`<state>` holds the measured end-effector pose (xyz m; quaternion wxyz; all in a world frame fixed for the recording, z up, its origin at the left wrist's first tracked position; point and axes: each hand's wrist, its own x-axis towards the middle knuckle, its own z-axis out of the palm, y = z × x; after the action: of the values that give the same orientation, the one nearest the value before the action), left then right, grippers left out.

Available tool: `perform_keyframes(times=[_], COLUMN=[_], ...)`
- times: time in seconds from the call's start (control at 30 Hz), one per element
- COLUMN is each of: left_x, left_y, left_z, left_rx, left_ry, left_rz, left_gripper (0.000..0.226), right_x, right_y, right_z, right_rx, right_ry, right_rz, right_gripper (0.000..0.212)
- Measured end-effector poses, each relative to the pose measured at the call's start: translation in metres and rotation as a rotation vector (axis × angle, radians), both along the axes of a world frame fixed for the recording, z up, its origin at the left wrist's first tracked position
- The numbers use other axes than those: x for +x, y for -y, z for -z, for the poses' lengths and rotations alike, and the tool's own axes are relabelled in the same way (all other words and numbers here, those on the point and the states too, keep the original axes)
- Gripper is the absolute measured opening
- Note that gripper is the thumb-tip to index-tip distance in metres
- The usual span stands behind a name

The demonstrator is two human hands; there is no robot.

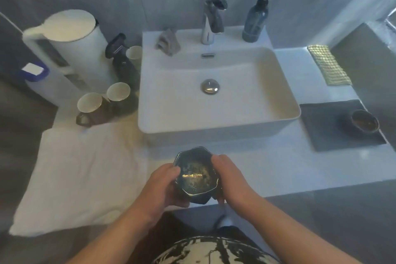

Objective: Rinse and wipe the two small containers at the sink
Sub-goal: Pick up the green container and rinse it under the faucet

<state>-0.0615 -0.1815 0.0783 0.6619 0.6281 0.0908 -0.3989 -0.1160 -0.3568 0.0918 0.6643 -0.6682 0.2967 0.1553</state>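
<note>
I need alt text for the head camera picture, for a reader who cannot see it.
A person's left hand and right hand hold a dark faceted container in front of a white sink. A second dark container sits on a dark mat right of the sink; a white towel lies left of it.

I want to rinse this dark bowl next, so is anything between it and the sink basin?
Nothing visible does. The left hand and right hand hold the dark bowl before the near rim of the sink; its basin holds only the drain plug.
</note>
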Motion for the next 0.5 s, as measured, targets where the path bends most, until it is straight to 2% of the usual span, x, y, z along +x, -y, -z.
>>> perform_keyframes(times=[0.17, 0.27, 0.4, 0.5], left_x=[-0.016, -0.009, 0.010, 0.036], left_y=[0.059, 0.071, 0.077, 0.079], left_z=[-0.005, -0.009, -0.012, -0.008], left_rx=[-0.007, -0.013, -0.003, -0.022], left_ry=[0.001, 0.020, 0.047, 0.055], left_rz=[0.023, 0.040, 0.068, 0.066], left_gripper=[0.052, 0.048, 0.057, 0.054], right_x=[-0.024, -0.020, 0.005, 0.031], right_y=[0.050, 0.063, 0.071, 0.075], right_z=[-0.001, -0.004, -0.004, -0.001], right_rx=[0.037, 0.004, -0.017, -0.049], right_ry=[0.002, 0.019, 0.035, 0.028], right_rz=[0.100, 0.053, 0.008, -0.013], right_gripper=[0.051, 0.057, 0.066, 0.061])
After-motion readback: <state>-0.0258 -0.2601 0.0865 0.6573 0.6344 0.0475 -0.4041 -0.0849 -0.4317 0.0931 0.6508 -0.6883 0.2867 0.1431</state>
